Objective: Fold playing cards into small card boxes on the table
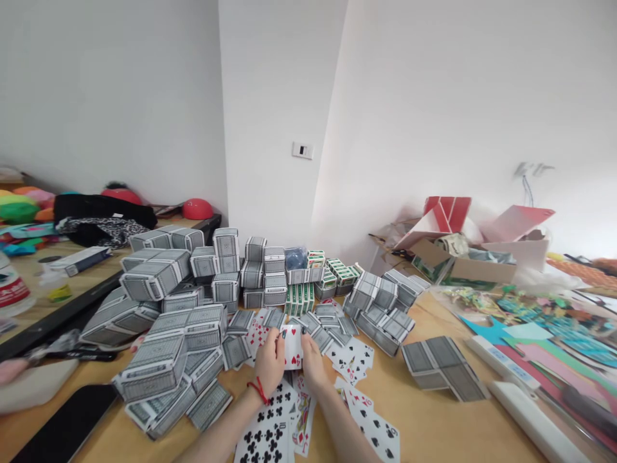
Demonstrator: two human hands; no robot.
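Between my two hands, a playing card point(293, 347) faces me, a red heart card with a 4 at its lower corner; whether more cards lie behind it I cannot tell. My left hand point(270, 357), with a red string bracelet at the wrist, grips its left edge. On the opposite edge, the fingers of my right hand point(313, 363) are closed. Below my wrists lie loose face-up cards, among them a large club card point(265, 437) and a spade card point(380, 432). Folded grey-backed cards point(238, 350) and more loose cards surround my hands.
Stacked blocks folded from grey-backed cards point(154, 360) rise at the left and behind. Green card boxes point(299, 299) stand at the back middle. To the right are a folded card piece point(443, 366), an open carton point(477, 270) and coloured paper point(554, 366). A black phone-like slab point(72, 421) lies front left.
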